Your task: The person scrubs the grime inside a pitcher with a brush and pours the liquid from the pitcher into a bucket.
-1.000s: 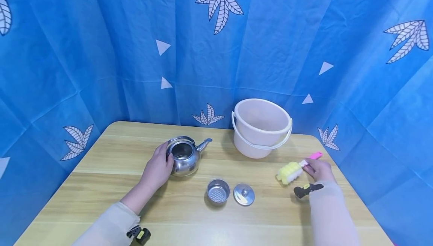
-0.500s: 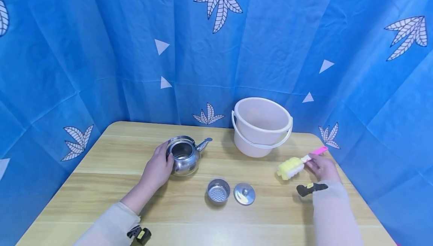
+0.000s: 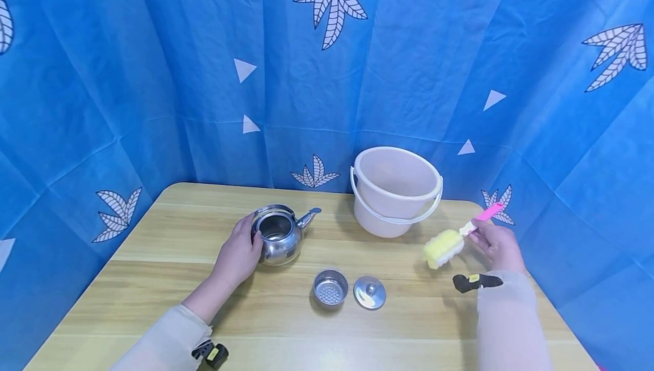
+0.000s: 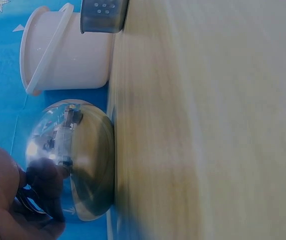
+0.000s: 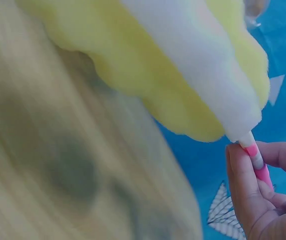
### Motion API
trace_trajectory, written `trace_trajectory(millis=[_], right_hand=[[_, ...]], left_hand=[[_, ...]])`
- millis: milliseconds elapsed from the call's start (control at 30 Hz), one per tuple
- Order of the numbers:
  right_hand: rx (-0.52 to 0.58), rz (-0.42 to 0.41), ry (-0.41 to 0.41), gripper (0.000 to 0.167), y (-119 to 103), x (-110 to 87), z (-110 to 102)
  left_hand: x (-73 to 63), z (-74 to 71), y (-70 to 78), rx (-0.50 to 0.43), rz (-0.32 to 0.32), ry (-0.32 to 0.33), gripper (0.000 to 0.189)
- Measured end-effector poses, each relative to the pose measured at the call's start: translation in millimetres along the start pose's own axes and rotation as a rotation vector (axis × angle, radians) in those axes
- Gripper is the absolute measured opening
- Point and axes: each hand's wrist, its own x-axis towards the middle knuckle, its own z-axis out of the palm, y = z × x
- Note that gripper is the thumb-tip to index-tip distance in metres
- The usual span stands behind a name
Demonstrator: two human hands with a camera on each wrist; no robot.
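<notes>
In the head view my left hand (image 3: 239,252) grips the side of a shiny steel teapot (image 3: 282,249), which stands lidless with its spout toward the right. The left wrist view shows the fingers curled at the pot's handle side. At the right, my right hand (image 3: 497,244) pinches the pink and white handle (image 5: 259,162) of a sponge bottle brush (image 3: 443,248). The brush's yellow and white sponge head points left and down, raised over the tabletop. A perforated steel strainer cup (image 3: 330,289) and a round knobbed lid (image 3: 370,292) lie between the hands, nearer the front.
A pale plastic bucket (image 3: 389,212) with its handle hanging down in front stands at the back right of the wooden table (image 3: 204,303). Blue printed curtain (image 3: 214,76) encloses the table at the back and both sides.
My right hand has lifted the brush off the table and shifted slightly right, its pink handle tilting upward. The left hand and teapot have stayed in place.
</notes>
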Motion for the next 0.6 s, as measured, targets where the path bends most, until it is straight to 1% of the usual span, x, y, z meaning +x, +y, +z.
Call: trace_trajectory(millis=[100, 167, 233, 433, 600], right_hand=[[0.032, 0.003, -0.032, 0.024, -9, -4.2, 3], [0.065, 0.012, -0.037, 0.026, -15, -8.7, 6], [0.104, 0.004, -0.034, 0.024, -20, -13.0, 9], [0.140, -0.084, -0.036, 0.020, -34, -26.2, 17], [0.142, -0.147, -0.084, 0.018, -43, -37.6, 22]], left_hand=[[0.2, 0.3, 0.7, -0.003, -0.002, -0.002, 0.057], [-0.1, 0.3, 0.7, -0.006, -0.006, -0.007, 0.057], [-0.3, 0.2, 0.7, -0.007, -0.010, -0.011, 0.057], [-0.3, -0.5, 0.3, -0.003, -0.007, -0.004, 0.057], [0.0, -0.4, -0.5, -0.008, -0.001, -0.002, 0.057]])
